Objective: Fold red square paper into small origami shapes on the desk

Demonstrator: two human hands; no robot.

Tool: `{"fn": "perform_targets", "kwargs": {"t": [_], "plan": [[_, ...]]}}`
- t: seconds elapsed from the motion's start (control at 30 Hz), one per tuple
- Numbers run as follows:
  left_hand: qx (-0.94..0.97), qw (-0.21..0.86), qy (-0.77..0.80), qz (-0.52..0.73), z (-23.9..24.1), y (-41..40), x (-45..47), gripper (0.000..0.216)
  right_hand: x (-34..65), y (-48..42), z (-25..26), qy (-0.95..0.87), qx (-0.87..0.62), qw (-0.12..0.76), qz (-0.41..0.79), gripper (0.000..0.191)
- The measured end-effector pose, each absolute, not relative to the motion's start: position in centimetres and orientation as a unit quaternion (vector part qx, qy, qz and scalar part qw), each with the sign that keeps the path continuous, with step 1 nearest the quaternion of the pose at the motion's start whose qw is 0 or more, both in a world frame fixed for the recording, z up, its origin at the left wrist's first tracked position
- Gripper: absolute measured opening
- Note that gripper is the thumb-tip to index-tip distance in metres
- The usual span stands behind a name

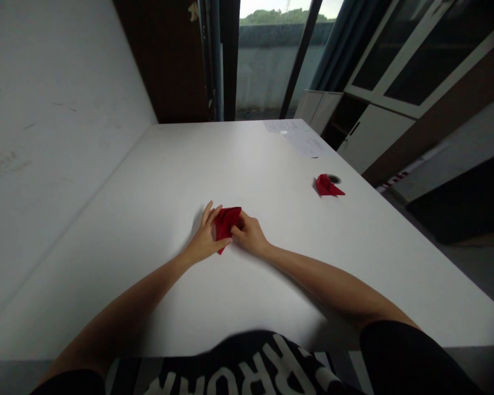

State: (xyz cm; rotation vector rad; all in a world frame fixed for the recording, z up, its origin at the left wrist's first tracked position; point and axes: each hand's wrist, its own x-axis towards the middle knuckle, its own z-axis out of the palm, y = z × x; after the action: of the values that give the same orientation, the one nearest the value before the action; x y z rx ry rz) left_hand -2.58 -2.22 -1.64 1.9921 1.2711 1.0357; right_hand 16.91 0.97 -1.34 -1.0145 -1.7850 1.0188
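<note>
1. In the head view, the folded red sheet (226, 218) is between your two hands, near the middle of the white table (148, 214); you cannot tell whether it touches the tabletop.
2. Your left hand (203, 240) is at the sheet's 9 o'clock side, grasping it: the thumb crosses its lower part, and the spread fingers reach its upper-left edge.
3. Your right hand (251, 236) is at its 3 o'clock side, fingers curled, pinching the edge there between thumb and fingers.
4. At 2 o'clock from your hands, well apart, a second red folded shape (327, 187) lies just beside a dark round piece (334, 179) with a pale rim.
5. At 1 o'clock, loose papers (307, 144) lie by the table's far corner.
6. Beyond the table, you face a glass door (267, 71) around 12 o'clock; a white cabinet (374, 131) stands at 2 o'clock.
</note>
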Motion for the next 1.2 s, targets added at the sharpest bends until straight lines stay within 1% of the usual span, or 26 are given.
{"fn": "perform_targets", "kwargs": {"t": [0.07, 0.2, 0.27, 0.37, 0.47, 0.57, 0.67, 0.77, 0.87, 0.93, 1.0, 1.1, 1.2], "plan": [[0.739, 0.264, 0.476, 0.396, -1.4, -2.3, -2.4, 0.085, 17.0, 0.9, -1.1, -0.731, -0.412, 0.396, 0.373, 0.024], [0.722, 0.224, 0.493, 0.43, -0.8, -2.0, -2.3, 0.051, 17.1, 0.8, -0.7, -0.754, -0.42, 0.378, 0.334, 0.011], [0.71, 0.215, 0.502, 0.445, -0.7, -1.9, -2.3, 0.044, 17.1, 0.7, -0.5, -0.764, -0.421, 0.368, 0.322, 0.009], [0.687, 0.234, 0.514, 0.458, -1.0, -1.8, -2.5, 0.043, 17.1, 0.6, -0.4, -0.769, -0.423, 0.362, 0.314, 0.01], [0.653, 0.286, 0.519, 0.471, -1.7, -1.6, -2.7, 0.045, 17.2, 0.9, -0.8, -0.737, -0.429, 0.397, 0.339, 0.009], [0.63, 0.344, 0.494, 0.491, -2.3, -1.2, -2.9, 0.049, 17.3, 1.7, -1.6, -0.669, -0.417, 0.441, 0.429, 0.015], [0.624, 0.381, 0.471, 0.494, -2.6, -0.8, -3.2, 0.055, 17.4, 2.7, -2.2, -0.624, -0.374, 0.452, 0.516, 0.022], [0.615, 0.39, 0.471, 0.498, -2.6, -0.3, -3.8, 0.055, 17.5, 3.6, -2.4, -0.618, -0.327, 0.447, 0.558, 0.022], [0.643, 0.375, 0.459, 0.484, -2.5, 0.1, -4.7, 0.052, 17.9, 4.2, -2.6, -0.633, -0.315, 0.439, 0.554, 0.022], [0.68, 0.351, 0.447, 0.463, -2.4, 0.3, -5.4, 0.051, 18.4, 4.6, -2.8, -0.659, -0.328, 0.429, 0.523, 0.024], [0.721, 0.315, 0.445, 0.428, -2.4, 0.4, -6.0, 0.051, 18.9, 4.9, -3.0, -0.71, -0.345, 0.409, 0.458, 0.028], [0.791, 0.241, 0.451, 0.336, -2.7, 0.5, -6.6, 0.045, 19.8, 5.1, -2.8, -0.826, -0.348, 0.333, 0.294, 0.034], [0.84, 0.182, 0.445, 0.251, -3.0, 0.5, -6.8, 0.041, 20.3, 5.2, -2.3, -0.901, -0.336, 0.241, 0.129, 0.035]]}}
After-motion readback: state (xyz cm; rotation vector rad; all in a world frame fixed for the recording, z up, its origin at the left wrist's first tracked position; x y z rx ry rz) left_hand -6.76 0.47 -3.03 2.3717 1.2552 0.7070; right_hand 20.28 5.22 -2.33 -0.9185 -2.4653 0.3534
